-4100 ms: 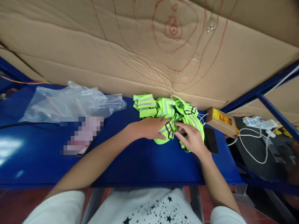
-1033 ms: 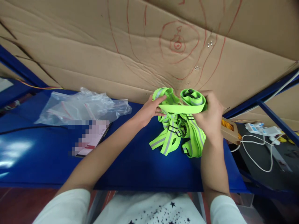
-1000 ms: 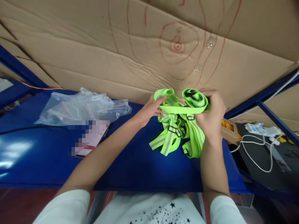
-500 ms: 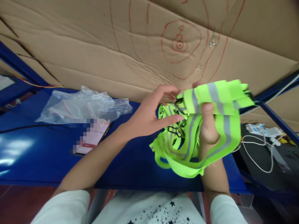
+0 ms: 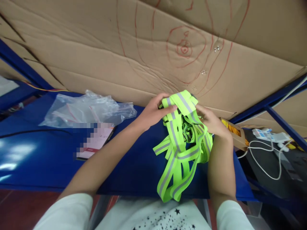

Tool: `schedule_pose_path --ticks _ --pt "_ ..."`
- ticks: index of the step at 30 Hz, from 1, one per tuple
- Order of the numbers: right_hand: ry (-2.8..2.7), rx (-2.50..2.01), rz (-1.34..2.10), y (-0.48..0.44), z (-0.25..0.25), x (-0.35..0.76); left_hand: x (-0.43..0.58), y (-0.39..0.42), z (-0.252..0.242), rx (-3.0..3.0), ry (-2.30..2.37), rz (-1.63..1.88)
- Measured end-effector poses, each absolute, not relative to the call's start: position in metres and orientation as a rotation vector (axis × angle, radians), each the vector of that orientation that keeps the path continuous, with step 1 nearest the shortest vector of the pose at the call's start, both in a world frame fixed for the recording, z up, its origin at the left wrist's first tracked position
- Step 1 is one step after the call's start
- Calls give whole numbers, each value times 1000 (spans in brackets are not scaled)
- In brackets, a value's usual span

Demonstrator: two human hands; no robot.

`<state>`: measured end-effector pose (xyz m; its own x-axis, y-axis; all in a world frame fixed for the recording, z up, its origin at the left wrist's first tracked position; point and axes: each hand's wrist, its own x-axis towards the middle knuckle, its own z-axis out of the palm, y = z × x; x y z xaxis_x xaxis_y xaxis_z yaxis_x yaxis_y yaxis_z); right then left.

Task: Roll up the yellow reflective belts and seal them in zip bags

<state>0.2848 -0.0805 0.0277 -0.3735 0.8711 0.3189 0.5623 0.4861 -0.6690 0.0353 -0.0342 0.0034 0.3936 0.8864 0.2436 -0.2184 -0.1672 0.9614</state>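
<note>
A bundle of fluorescent yellow-green reflective straps (image 5: 176, 137) with grey stripes lies on the blue table. Its upper end is folded over into layers, and long loops trail toward the front edge. My left hand (image 5: 155, 110) is closed on the folded layers, thumb on top and fingers behind them. At the bundle's right side, my right hand (image 5: 212, 121) has its fingers stretched out against the straps, with some fingertips hidden behind them. Dark parts show among the coils.
Clear plastic bags (image 5: 88, 110) and a phone (image 5: 97, 142), partly pixelated, lie to the left on the blue table (image 5: 134, 172). A cardboard panel (image 5: 96, 57) with red lines stands behind. At right are a small open carton (image 5: 233, 134), a white power strip (image 5: 271, 135) and white cables (image 5: 257, 163).
The folded straps moved left and down from my right hand into my left hand. My right hand has let go of the fold and come to the bundle's right side; the loops now hang lower.
</note>
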Motion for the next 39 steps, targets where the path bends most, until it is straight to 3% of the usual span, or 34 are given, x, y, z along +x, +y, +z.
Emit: schedule_pose_path --ticks 6,10,17,24,31,34,39 --pt "-2044 -1172 351 -87 29 272 44 -15 -18 1097 769 880" --pt "-2301 -1036 374 -88 30 248 44 -16 -24 1148 626 727" --pt "-1984 -1210 387 -72 20 247 39 -10 -26 1187 586 517" --pt "-1591 -1341 580 -63 16 255 37 -15 -23 1510 385 881" --pt "-1447 -1300 1228 -63 8 257 31 -17 -12 2259 163 1192" --pt "-1574 -1245 1103 -62 10 256 26 -23 -4 2335 290 1193" --pt "-1551 -1362 523 -69 21 259 31 -22 -11 2152 857 1058"
